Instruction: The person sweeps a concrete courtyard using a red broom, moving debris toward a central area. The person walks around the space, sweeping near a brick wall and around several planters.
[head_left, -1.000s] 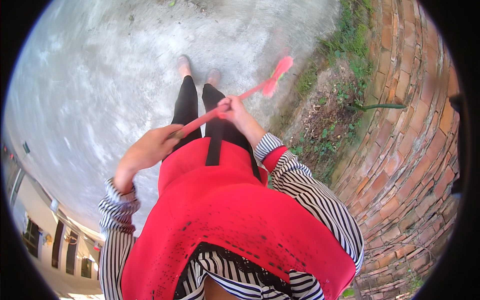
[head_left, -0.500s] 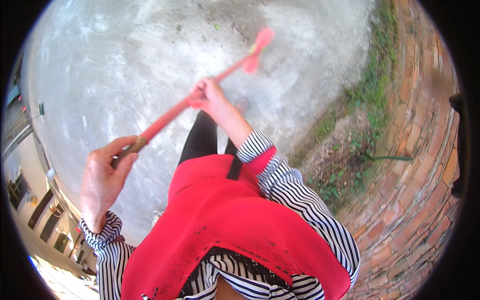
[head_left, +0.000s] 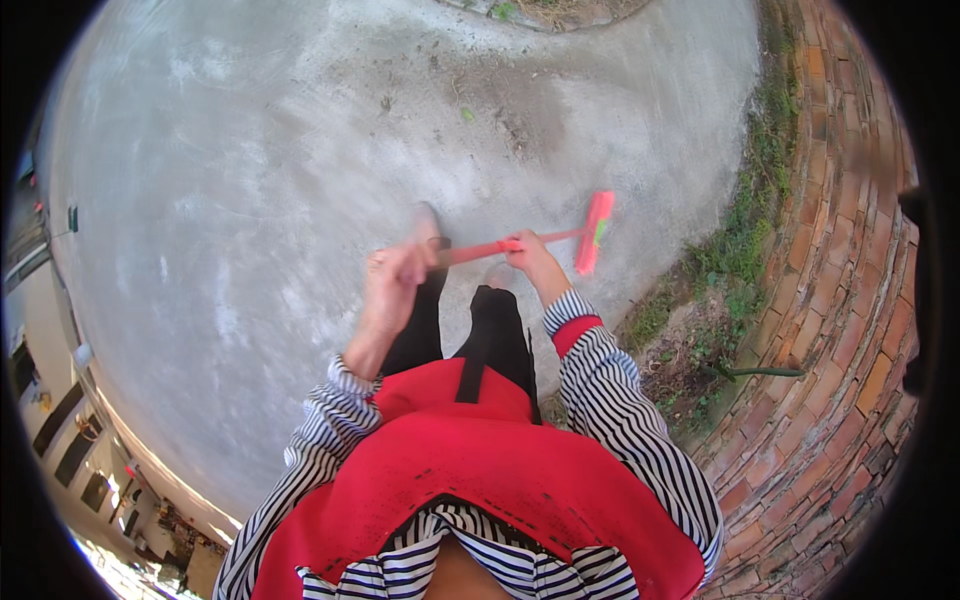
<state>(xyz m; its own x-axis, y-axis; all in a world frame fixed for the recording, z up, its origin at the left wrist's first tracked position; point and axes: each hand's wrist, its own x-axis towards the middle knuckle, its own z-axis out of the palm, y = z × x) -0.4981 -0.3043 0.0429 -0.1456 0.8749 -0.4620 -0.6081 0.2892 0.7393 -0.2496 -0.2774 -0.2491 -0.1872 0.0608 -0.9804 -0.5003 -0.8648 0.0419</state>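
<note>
I hold a red broom (head_left: 472, 252) crosswise in front of my legs. My left hand (head_left: 395, 285) is closed round the upper end of the handle and is slightly smeared by motion. Lower on the handle, near the head, my right hand (head_left: 530, 255) is wrapped round the red stick. The broom's red bristle head (head_left: 595, 232), with a yellow-green patch, is at the right, over the grey concrete ground (head_left: 300, 130). Whether the bristles touch the concrete I cannot tell.
Scattered dirt and bits of leaf (head_left: 510, 125) lie on the concrete ahead. Weeds and soil (head_left: 735, 255) run along a brick wall (head_left: 820, 350) on the right. A planted bed (head_left: 545, 10) shows at the far edge. Buildings (head_left: 75, 420) stand to the left.
My left hand has come right and inward, and my right hand has moved right and nearer. The broom head has swung down and to the right, so the handle is now nearly level across the view.
</note>
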